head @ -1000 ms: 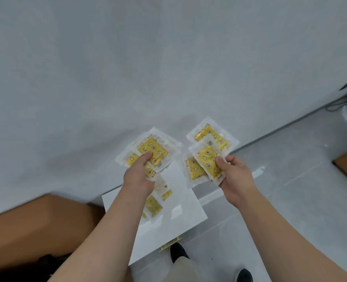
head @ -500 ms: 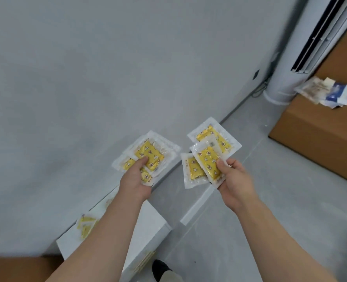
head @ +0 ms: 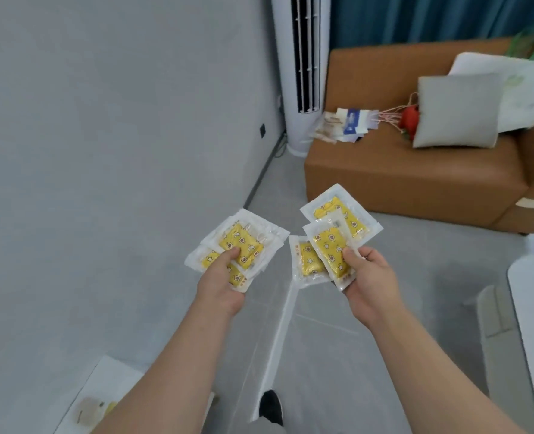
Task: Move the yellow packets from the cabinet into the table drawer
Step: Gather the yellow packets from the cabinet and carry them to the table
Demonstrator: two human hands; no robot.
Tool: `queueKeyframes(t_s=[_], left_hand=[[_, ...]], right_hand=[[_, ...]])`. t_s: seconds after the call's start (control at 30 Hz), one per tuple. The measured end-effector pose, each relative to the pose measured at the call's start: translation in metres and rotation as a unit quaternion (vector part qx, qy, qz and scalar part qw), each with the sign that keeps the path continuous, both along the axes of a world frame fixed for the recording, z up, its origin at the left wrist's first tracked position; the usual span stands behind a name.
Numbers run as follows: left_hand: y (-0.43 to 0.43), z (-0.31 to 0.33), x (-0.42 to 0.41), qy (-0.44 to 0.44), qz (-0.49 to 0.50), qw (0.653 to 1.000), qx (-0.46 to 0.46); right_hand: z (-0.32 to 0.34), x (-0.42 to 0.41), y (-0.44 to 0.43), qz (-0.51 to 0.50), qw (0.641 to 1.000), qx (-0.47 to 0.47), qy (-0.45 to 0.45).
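Yellow packets (head: 240, 245) fanned in left hand (head: 220, 283), more (head: 331, 245) in right hand (head: 369, 277)

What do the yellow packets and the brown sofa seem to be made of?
The yellow packets look like clear glossy plastic film: glare and translucent sealed borders surround the yellow printed contents. The brown sofa looks like smooth leather or imitation leather, given its soft sheen and no visible weave.

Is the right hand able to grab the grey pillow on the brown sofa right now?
Probably not. The right hand grips a fan of yellow packets, so its fingers are full, and the grey pillow sits on the brown sofa, far beyond it.
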State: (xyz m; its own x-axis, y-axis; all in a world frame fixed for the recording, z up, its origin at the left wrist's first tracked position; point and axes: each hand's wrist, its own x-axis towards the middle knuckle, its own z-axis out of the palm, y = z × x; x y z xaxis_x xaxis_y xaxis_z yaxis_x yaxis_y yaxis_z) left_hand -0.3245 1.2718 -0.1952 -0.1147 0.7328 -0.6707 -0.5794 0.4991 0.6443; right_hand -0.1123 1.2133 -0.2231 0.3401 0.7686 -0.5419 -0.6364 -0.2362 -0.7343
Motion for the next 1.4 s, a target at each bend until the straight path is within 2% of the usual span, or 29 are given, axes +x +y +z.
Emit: queueKeyframes(t_s=[0.17,0.33,0.57,0.83,0.97,1.13,1.4], left_hand=[[0.020,-0.003,0.107,0.028,-0.110,0.993,0.009],[0.036,-0.017,0.225,0.018,-0.223,0.975,-0.004],[0.009,-0.045,0.397,0.005,-0.434,0.900,-0.040],[-0.089,-0.080,0.560,0.051,-0.588,0.805,-0.055],[-0.158,-0.109,0.645,0.058,-0.620,0.779,-0.070],[-0.253,-0.173,0.743,0.103,-0.650,0.742,-0.128],[-0.383,-0.309,0.887,0.145,-0.693,0.693,-0.137]], right_hand=[[-0.006,0.094,-0.028,-0.110,0.994,-0.005,0.008],[-0.017,0.186,-0.062,-0.221,0.975,-0.024,-0.009],[-0.038,0.298,-0.145,-0.403,0.912,-0.076,-0.014],[-0.067,0.392,-0.259,-0.538,0.837,-0.096,0.012],[-0.098,0.460,-0.332,-0.581,0.805,-0.117,0.042],[-0.159,0.548,-0.434,-0.610,0.769,-0.176,0.073],[-0.286,0.651,-0.556,-0.640,0.723,-0.243,0.091]])
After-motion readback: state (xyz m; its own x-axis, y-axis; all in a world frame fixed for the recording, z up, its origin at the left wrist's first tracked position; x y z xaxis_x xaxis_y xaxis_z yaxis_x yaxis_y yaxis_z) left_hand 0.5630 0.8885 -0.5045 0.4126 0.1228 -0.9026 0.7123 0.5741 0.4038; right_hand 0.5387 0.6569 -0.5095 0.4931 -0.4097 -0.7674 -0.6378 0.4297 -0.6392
